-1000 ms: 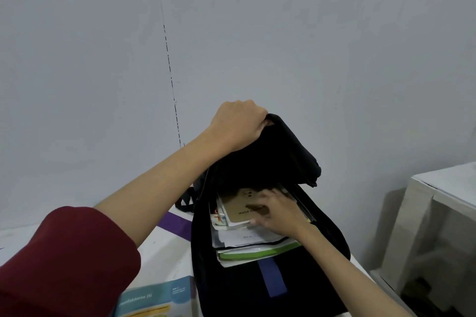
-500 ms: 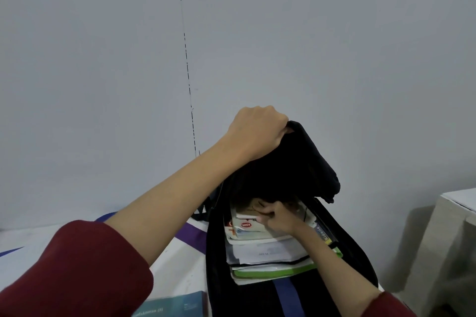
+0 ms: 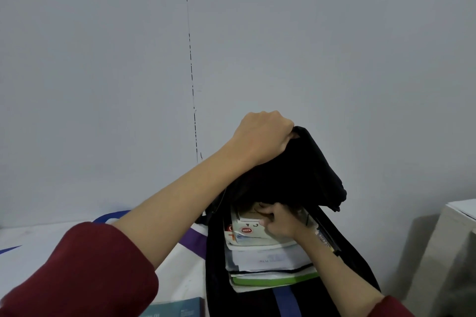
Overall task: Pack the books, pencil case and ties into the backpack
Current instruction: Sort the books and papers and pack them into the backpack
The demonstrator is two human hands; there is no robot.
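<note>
A black backpack (image 3: 316, 177) stands open on the table, its top flap lifted. My left hand (image 3: 260, 136) grips the top of that flap and holds it up. Inside the opening stands a stack of several books (image 3: 268, 257), with white, green and red-marked covers showing. My right hand (image 3: 280, 221) reaches into the backpack and its curled fingers grip the top edge of the books, near a brown cover that is mostly hidden under the flap. No pencil case or ties are in view.
A teal book (image 3: 175, 310) lies on the white table (image 3: 38, 244) at the lower edge, left of the backpack. A purple and blue band (image 3: 192, 239) runs across the tabletop. A pale cabinet (image 3: 453, 239) stands to the right. A grey wall is behind.
My right hand has pushed deeper under the flap along the books' top edge. The brown cover is now mostly hidden. The view has tilted up and the left hand keeps its grip.
</note>
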